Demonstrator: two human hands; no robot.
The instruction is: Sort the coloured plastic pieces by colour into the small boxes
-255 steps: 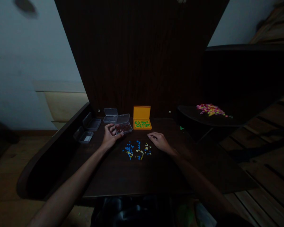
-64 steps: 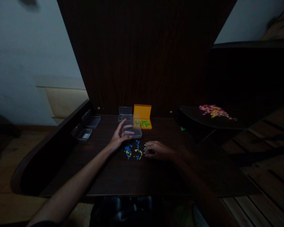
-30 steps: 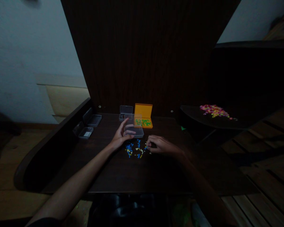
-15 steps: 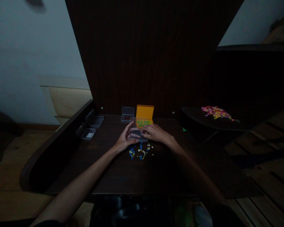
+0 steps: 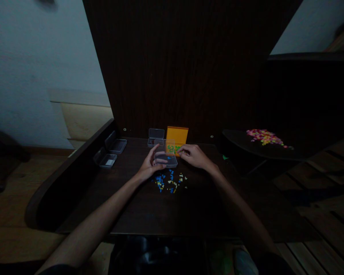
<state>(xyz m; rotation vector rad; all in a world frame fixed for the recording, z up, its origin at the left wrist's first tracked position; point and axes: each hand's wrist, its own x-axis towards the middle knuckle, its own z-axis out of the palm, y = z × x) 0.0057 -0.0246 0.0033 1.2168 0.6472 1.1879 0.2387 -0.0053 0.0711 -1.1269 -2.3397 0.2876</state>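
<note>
My left hand (image 5: 150, 164) grips a clear plastic box (image 5: 172, 163) by its left side, its lid raised at the back. A few small blue pieces lie inside the box. Just right of the box, my right hand (image 5: 193, 156) hovers with fingers bent together; whether a small piece is between the fingertips is too fine to see. Below the box, a loose spread of tiny blue, white and yellow pieces (image 5: 172, 183) lies on the dark table. Behind, an open orange box (image 5: 177, 133) holds green pieces, partly seen through the clear lid.
Another open clear box (image 5: 156, 133) with dark reddish pieces stands at the back. Two open clear boxes (image 5: 117, 146) sit by the raised left edge (image 5: 74, 172). On a dark shelf (image 5: 235, 143) to the right lies a heap of pink and yellow pieces (image 5: 265, 137).
My right hand has drawn out of the clear box toward the right. The left hand has shifted the box slightly left and up, and blue pieces now show inside it.
</note>
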